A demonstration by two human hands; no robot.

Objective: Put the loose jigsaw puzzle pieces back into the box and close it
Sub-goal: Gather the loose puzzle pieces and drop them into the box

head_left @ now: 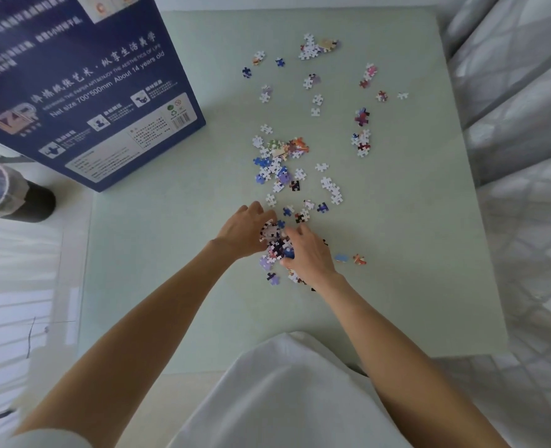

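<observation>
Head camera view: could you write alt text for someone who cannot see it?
Two bare hands, left hand and right hand, gather a small heap of multicoloured cardboard jigsaw pieces on a pale green table. More loose pieces lie scattered beyond them, and a dark blue printed puzzle box stands at the far left.

The box (83,92) stands at ten o'clock on the bench (170,253); pieces (280,163) lie scattered from centre toward one o'clock.
</observation>
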